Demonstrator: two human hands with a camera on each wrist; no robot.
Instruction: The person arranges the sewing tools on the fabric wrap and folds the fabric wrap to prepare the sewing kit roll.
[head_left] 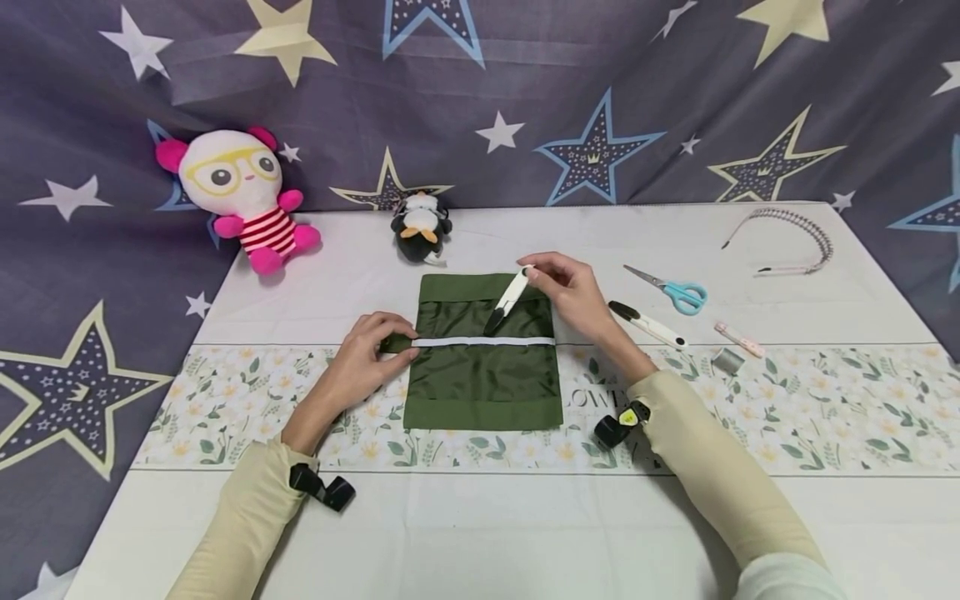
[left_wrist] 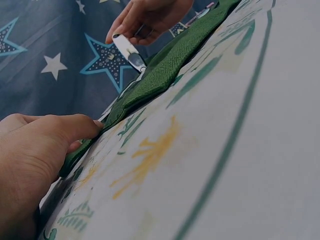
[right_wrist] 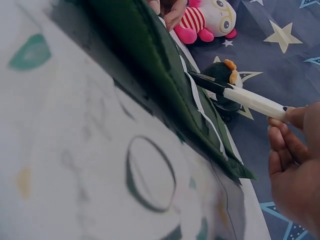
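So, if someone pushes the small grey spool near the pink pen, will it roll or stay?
The grey thread spool looks round and seems to lie on its side, so it would probably roll. It looks small, so likely light. The flat tablecloth offers little to stop it.

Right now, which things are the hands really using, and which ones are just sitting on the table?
In use:
green cloth
white strip across it, pinched by the left hand
thread snips, held by the right hand

Just lying about:
blue scissors
second snips
thread spool
pink tool
headband
panda plush
penguin plush
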